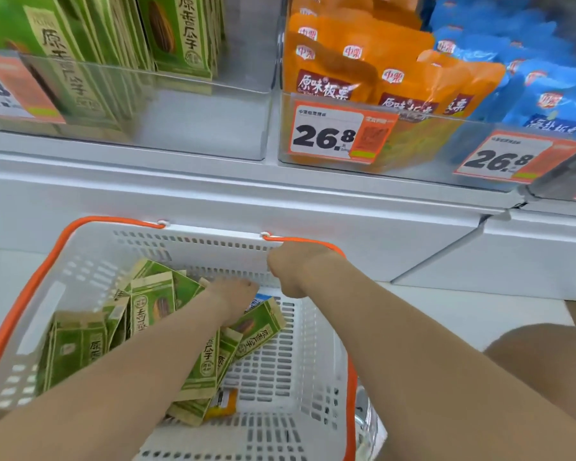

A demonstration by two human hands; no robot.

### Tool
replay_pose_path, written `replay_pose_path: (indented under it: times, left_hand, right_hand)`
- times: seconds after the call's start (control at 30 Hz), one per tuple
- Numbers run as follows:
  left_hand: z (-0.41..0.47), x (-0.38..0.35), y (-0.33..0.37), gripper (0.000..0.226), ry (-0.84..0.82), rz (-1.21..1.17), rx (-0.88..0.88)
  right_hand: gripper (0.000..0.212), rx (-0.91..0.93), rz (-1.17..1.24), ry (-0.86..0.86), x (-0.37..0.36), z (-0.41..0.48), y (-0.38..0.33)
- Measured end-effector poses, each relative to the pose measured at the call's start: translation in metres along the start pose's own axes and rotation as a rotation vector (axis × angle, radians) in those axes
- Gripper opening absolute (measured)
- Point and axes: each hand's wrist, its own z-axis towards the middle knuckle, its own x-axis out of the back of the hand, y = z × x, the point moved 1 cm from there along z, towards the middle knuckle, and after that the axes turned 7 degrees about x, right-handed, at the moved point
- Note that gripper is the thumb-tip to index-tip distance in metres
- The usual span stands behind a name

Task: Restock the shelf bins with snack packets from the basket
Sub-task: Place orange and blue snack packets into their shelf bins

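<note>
White perforated basket under both hands: right hand fisted on far rim, left hand among green packets, grip unclear; shelf bins beyond.

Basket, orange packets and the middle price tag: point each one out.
Basket point(193, 239): head view, on its white far rim.
Orange packets point(373, 71): head view, on the front of a packet in the middle bin.
Middle price tag point(326, 136): head view, on its printed 26.8.
</note>
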Motion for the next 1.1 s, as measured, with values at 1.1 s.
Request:
replay_pose_path:
  times: [1.1]
  left_hand:
    - [-0.088, 0.089, 0.011, 0.023, -0.07, -1.53, -0.073]
  right_hand:
    - [0.035, -0.017, 0.001, 0.121, 0.08, -0.105, 0.017]
